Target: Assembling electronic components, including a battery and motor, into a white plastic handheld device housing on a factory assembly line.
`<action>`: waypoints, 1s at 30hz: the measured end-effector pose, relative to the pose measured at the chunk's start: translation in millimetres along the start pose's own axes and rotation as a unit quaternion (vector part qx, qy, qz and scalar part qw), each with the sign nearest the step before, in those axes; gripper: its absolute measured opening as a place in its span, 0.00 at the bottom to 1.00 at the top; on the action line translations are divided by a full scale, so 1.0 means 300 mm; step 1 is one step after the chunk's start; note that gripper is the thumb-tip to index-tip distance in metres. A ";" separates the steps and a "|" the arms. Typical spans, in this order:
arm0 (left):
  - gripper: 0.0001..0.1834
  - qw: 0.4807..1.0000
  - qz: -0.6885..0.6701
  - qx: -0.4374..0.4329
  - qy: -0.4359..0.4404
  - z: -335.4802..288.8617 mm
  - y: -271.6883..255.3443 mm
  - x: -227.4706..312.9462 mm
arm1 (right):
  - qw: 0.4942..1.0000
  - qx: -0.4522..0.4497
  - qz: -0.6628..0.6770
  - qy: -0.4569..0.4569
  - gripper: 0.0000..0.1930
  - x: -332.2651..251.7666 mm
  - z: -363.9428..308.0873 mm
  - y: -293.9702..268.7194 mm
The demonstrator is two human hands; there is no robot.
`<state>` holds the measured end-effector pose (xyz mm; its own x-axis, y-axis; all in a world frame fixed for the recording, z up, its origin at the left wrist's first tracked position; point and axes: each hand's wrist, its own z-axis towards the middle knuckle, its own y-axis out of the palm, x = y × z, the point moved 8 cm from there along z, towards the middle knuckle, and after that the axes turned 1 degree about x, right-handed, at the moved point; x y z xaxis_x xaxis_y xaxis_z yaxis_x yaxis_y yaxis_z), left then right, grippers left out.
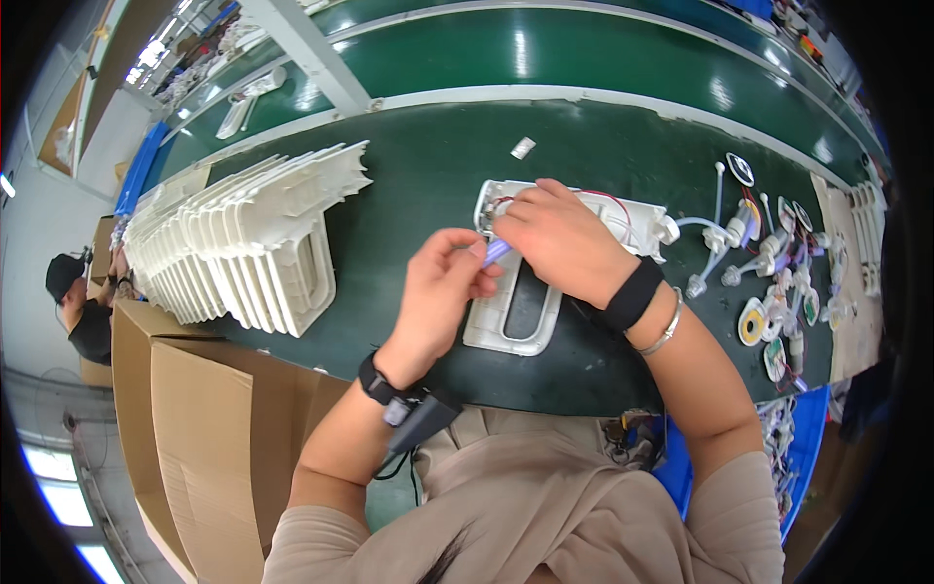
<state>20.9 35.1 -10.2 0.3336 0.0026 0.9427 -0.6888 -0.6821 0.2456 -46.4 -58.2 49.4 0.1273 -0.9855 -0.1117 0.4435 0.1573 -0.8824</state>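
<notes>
A white plastic housing half (525, 343) with a loop-shaped handle lies on the green table in front of me. My left hand (443, 287) is closed, thumb and fingers pinching a purple cylinder (497, 250) that looks like a battery cell, held over the housing. Close beside it, my right hand (559, 229) bends over the upper part of the housing with its fingers curled down. Its fingertips are partly hidden, so what they grip does not show. A thin red wire (615, 201) runs along the housing to the white nozzle end (664, 230).
At the left stands a row of nested white housing halves (243, 253), above an open cardboard box (204, 428). Pump parts with tubes and wires (773, 282) crowd the right side. A small white piece (523, 148) lies farther back. Another person (83, 302) is at far left.
</notes>
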 end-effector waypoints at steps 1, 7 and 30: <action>0.09 1.000 0.001 0.005 0.003 -0.003 0.009 -0.002 | 1.000 -0.009 0.001 -0.012 0.05 -0.001 0.003 0.008; 0.16 0.696 0.571 0.042 0.434 -0.098 0.125 0.161 | 0.999 0.001 -0.034 -0.028 0.05 0.007 0.017 0.014; 0.11 0.698 0.636 -0.020 0.327 -0.086 0.109 0.047 | 0.995 -0.097 0.005 -0.011 0.04 0.070 0.021 0.121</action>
<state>-13.6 31.7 17.0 -0.9218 -0.2443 0.3011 -0.1811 -0.4154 -0.8915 -22.0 -72.9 17.9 0.1514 -0.9821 -0.1119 0.2623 0.1490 -0.9534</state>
